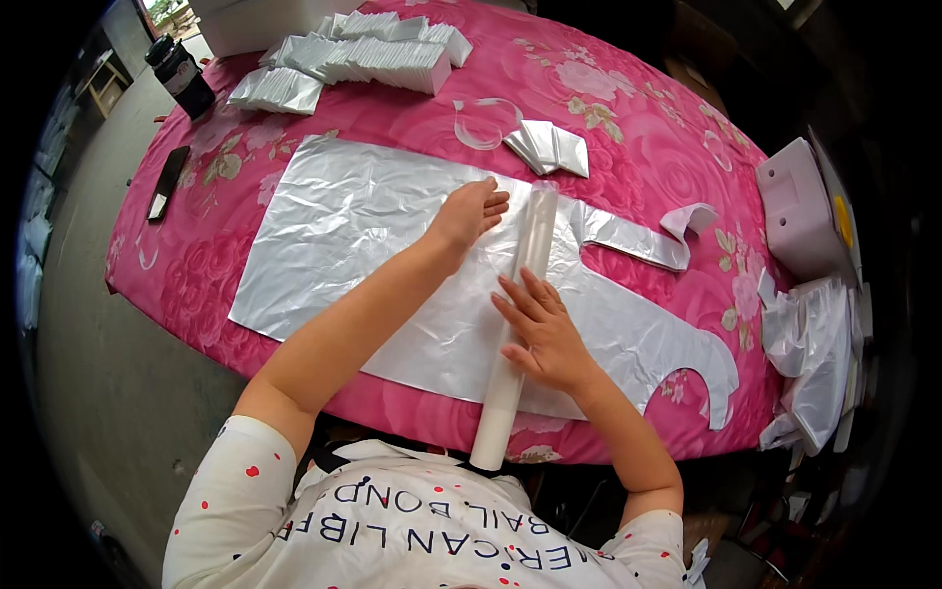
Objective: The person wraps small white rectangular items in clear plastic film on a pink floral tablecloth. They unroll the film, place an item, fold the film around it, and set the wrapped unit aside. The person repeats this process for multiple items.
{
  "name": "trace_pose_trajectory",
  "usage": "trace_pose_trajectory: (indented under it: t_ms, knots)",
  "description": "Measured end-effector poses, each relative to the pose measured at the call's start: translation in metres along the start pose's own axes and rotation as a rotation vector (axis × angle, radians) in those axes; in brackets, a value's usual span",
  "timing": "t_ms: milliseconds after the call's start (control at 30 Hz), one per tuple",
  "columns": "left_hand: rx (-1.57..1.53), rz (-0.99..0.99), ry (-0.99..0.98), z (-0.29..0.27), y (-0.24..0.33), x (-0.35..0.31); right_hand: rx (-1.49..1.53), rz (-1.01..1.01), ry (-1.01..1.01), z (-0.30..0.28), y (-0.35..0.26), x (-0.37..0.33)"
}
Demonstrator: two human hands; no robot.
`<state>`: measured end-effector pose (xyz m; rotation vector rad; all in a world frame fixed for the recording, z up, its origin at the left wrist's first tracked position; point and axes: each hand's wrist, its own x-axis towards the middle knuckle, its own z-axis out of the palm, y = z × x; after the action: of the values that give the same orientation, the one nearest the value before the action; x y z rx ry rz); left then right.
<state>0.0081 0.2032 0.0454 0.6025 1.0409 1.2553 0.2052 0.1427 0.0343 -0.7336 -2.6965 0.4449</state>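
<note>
A silvery-white plastic sheet (339, 221), shaped like an apron with strap-like ends and curved cut-outs on its right side, lies spread over the table. Across it runs a long, pale, smooth tube (502, 388), whose near end sticks out past the table edge towards my body. My right hand (546, 339) rests on the tube's middle, fingers apart and laid over it. To the left of the tube's far end, my left hand (471, 221) is on or just above the sheet, fingers stretched to the right and holding nothing visible.
A pink floral cloth (628, 113) covers the table. Folded silvery packets (388, 59) are stacked at the back left, with a few more (554, 149) beyond the tube. A black bottle (182, 79) and a phone (168, 185) stand left; a pale plastic box (800, 211) is right.
</note>
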Motion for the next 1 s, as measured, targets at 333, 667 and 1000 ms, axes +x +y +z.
trace_pose_trajectory:
  t_ms: [333,667,1000]
  knots:
    - [0.255,0.232,0.248,-0.188,0.047,-0.14,0.632,-0.443,-0.004,0.048,-0.102,0.114]
    - [0.709,0.249,0.475,-0.205,-0.003,-0.262,0.097,-0.466,-0.088,0.115,-0.106,0.216]
    - [1.118,0.12,0.73,-0.205,-0.001,-0.254,0.555,0.261,0.476,0.176,-0.17,0.256]
